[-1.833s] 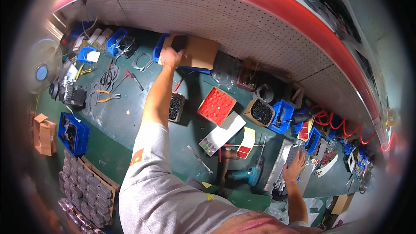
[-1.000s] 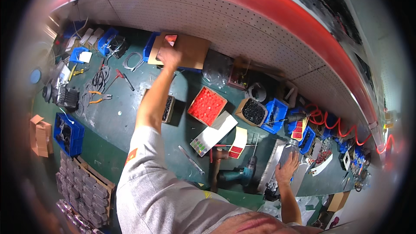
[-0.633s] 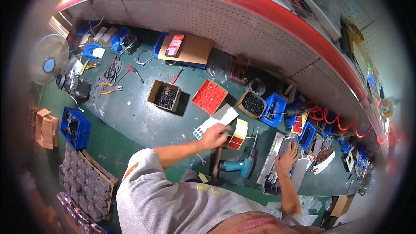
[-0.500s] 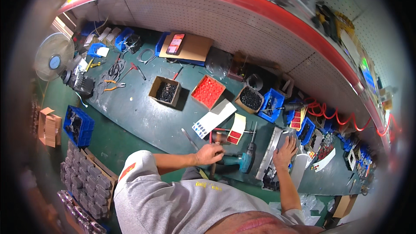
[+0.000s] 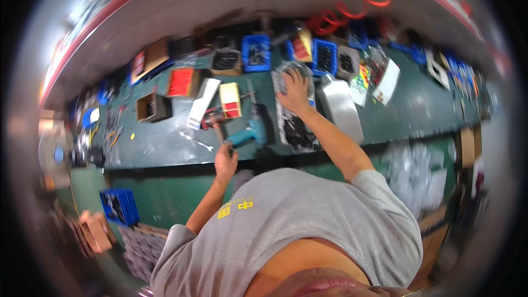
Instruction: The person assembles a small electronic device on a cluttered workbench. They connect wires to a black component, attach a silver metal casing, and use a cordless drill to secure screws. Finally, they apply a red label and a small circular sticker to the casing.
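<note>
My left hand [image 5: 226,160] is closed around the handle of a hammer [image 5: 219,131], whose brownish head lies over the bench near its front edge. Just right of it rests a teal power drill [image 5: 254,130], its long bit pointing toward the back. My right hand [image 5: 295,91] lies with fingers spread on the far part of a long grey and black housing [image 5: 300,135]. Part of that housing is hidden under the hand. A silver spanner [image 5: 203,144] lies left of the hammer. Beyond the drill is a yellow sheet with red labels [image 5: 230,100].
Right of the housing lies a smooth silver cover [image 5: 342,111]. Behind stand a box of red parts [image 5: 182,83], a brown box [image 5: 153,108], a blue bin [image 5: 256,53] and another blue bin [image 5: 324,57]. A white sheet [image 5: 204,103] lies left. Clear plastic bags [image 5: 416,176] are below the bench.
The head view has turned and shifted, so the bench appears straighter and farther up. My left hand still grips the hammer, and my right hand stays on the housing.
</note>
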The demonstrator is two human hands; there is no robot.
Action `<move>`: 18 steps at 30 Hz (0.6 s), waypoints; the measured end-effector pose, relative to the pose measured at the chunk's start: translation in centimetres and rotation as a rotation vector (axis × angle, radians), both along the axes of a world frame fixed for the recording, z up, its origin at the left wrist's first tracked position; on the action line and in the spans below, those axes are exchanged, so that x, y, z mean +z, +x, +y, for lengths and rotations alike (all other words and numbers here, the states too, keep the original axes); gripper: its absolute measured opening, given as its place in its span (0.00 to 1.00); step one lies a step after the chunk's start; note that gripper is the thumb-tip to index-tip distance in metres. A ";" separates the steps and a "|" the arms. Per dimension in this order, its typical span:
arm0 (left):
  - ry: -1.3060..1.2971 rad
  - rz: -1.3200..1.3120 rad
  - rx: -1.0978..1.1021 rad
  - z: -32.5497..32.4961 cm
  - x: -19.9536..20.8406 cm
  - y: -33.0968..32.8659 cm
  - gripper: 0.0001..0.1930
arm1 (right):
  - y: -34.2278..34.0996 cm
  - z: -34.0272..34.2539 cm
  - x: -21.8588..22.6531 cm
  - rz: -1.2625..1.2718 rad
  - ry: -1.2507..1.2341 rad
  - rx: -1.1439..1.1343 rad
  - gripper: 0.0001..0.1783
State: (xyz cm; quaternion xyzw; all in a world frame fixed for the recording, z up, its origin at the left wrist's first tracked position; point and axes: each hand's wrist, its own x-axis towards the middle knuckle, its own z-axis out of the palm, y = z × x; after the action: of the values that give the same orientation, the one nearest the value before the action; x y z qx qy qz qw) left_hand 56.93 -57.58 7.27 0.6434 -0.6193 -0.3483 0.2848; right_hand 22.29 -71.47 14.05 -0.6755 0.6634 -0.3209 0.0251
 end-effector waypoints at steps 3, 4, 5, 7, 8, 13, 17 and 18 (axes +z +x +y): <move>0.038 -0.210 -0.078 1.3 -0.3 -0.4 0.30 | -2.8 4.5 3.3 -0.376 -0.256 0.060 0.18; 0.015 -0.267 -0.095 1.7 -0.4 -0.1 0.31 | -3.7 6.8 4.0 -0.516 -0.246 0.102 0.16; -0.010 -0.325 -0.109 2.1 -0.8 0.5 0.33 | -4.6 9.1 4.4 -0.558 -0.261 0.027 0.14; -0.014 -0.356 -0.120 2.7 -2.0 1.4 0.33 | -6.6 14.5 3.4 -0.808 -0.109 -0.129 0.10; -0.016 -0.380 -0.135 2.7 -2.4 1.8 0.33 | -7.5 16.9 1.7 -0.908 -0.046 -0.204 0.09; -0.038 -0.407 -0.190 1.3 -2.6 0.1 0.33 | -9.4 28.6 0.6 -0.938 -0.092 -0.596 0.08; -0.147 -0.401 -0.237 -0.3 -2.7 -2.6 0.32 | -8.8 33.5 0.4 -0.916 -0.031 -0.735 0.08; -0.158 -0.410 -0.245 -0.7 -2.8 -3.6 0.32 | -8.9 33.6 0.4 -0.929 -0.035 -0.738 0.08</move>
State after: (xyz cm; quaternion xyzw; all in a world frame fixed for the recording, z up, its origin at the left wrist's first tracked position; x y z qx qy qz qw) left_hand 53.35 -58.29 4.51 0.5965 -0.7628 -0.1930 0.1584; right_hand 13.40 -37.82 14.44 -0.1893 0.7685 -0.5814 0.1886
